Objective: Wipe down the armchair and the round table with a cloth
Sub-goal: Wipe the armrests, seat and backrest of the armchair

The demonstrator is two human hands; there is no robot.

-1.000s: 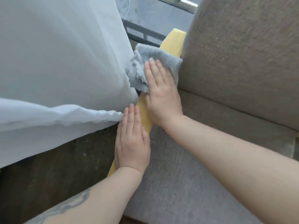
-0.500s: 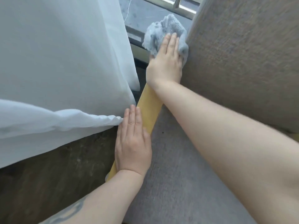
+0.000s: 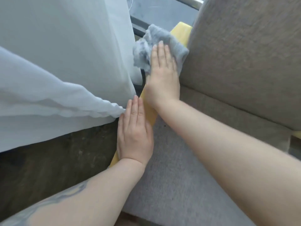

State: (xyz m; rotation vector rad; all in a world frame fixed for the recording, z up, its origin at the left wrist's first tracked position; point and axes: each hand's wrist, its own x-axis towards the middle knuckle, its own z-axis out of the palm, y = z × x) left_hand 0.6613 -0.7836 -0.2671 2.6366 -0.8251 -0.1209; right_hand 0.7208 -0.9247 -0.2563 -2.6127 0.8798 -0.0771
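The right hand (image 3: 162, 74) lies flat on the cloth (image 3: 151, 44) in the upper middle of the frame. Its fingers are straight and close together, and they press the cloth down on the yellow arm (image 3: 149, 111) of the chair (image 3: 244, 54). The cloth sticks out past the fingertips, up and to the left. The yellow arm is long and thin. It runs from the lower middle up to the upper right, where its far end (image 3: 181, 32) shows past the cloth. So the wipe should go along that line. The left hand (image 3: 134, 129) rests flat lower down on the same arm, fingers straight, beside the curtain (image 3: 57, 70). The table is not in view.
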